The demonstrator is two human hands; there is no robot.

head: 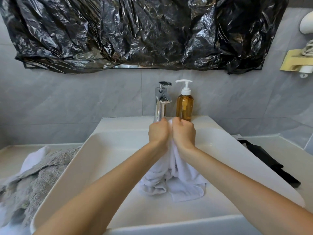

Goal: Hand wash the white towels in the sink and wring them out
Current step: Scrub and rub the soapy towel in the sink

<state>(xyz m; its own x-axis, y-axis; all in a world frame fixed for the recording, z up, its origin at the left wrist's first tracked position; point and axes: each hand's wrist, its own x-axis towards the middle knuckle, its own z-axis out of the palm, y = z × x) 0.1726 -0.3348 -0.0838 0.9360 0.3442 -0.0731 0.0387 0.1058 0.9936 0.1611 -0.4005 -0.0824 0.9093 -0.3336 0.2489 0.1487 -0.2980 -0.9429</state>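
A white towel point(176, 177) hangs bunched in the white sink point(101, 160), its lower folds resting on the basin floor. My left hand point(158, 132) and my right hand point(183, 133) grip its upper end side by side, fists nearly touching, just in front of the chrome faucet point(160, 102). A strip of towel shows between the two fists. No running water is visible.
An amber pump soap bottle point(184, 106) stands right of the faucet. A grey towel point(33, 177) with a white one point(33, 158) lies on the left counter. A black object point(269, 163) lies on the right counter. Black plastic sheeting point(144, 31) covers the mirror above.
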